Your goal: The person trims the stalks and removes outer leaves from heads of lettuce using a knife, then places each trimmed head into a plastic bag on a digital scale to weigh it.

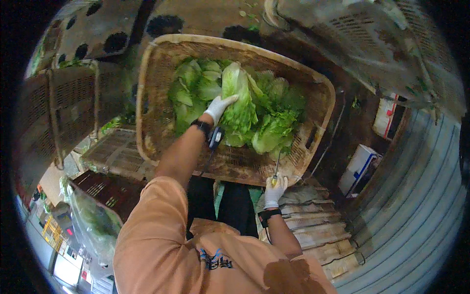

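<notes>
A large, worn plastic crate point(235, 42) lies before me, with several heads of leafy lettuce point(187, 86) in it. My left hand point(219, 107), in a white glove, grips a long pale-green lettuce head point(235, 82) near the middle of the pile. In my gloved right hand point(276, 188) is a small knife point(276, 172) with a yellowish handle, its thin blade pointing away from me. That hand is at the crate's near right rim. A leafy lettuce head point(273, 134) lies just beyond the blade tip.
Stacked folded sacks or cardboard point(315, 235) sit at the right, beside a corrugated metal sheet point(411, 191). Another slatted crate point(117, 150) stands to the left, near a clear plastic bag point(91, 224) of greens. White boxes point(360, 169) lie at the right. More crates point(73, 106) stand farther left.
</notes>
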A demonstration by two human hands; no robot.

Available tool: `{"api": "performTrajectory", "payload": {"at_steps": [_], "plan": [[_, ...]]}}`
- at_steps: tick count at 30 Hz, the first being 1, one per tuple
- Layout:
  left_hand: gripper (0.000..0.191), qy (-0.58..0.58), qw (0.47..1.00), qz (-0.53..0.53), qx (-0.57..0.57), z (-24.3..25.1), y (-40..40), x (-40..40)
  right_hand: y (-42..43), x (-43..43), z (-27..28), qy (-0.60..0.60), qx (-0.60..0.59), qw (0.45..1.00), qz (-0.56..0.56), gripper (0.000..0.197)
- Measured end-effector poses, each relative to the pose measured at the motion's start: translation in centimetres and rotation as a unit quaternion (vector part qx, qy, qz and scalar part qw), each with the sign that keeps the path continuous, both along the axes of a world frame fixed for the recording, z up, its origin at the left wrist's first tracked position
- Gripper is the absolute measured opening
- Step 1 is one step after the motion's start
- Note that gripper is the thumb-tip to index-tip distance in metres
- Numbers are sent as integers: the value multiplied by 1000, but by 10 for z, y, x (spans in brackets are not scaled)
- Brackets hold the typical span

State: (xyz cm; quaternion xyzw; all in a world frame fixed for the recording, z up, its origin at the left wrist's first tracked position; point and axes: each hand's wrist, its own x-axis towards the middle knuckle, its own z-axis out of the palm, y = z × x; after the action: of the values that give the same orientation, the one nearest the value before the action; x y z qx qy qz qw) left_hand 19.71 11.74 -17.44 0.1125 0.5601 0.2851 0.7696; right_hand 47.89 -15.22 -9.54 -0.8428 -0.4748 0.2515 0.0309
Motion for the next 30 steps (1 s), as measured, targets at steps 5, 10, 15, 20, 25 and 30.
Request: {"api": "performTrajectory", "payload": {"at_steps": [5, 10, 15, 20, 25, 30], "plan": [[75, -60, 980, -50, 185, 145, -67, -74, 88, -38, 74, 133, 104, 982, -84, 36], [95, -98, 983, -56, 144, 277, -122, -110, 205, -112, 217, 559, 98, 819, 78, 38], [98, -179, 972, -122, 87, 370, -165, -139, 210, -197, 309, 696, -47, 695, 172, 45], [120, -109, 958, 6, 264, 407, -194, -150, 170, -240, 350, 646, -50, 727, 227, 38], [95, -66, 963, 28, 258, 414, -211, -155, 182, -228, 387, 359, 215, 810, 412, 30], [81, -40, 959, 99, 261, 426, -223, -155, 196, -217, 408, 260, 219, 718, 607, 27]]}}
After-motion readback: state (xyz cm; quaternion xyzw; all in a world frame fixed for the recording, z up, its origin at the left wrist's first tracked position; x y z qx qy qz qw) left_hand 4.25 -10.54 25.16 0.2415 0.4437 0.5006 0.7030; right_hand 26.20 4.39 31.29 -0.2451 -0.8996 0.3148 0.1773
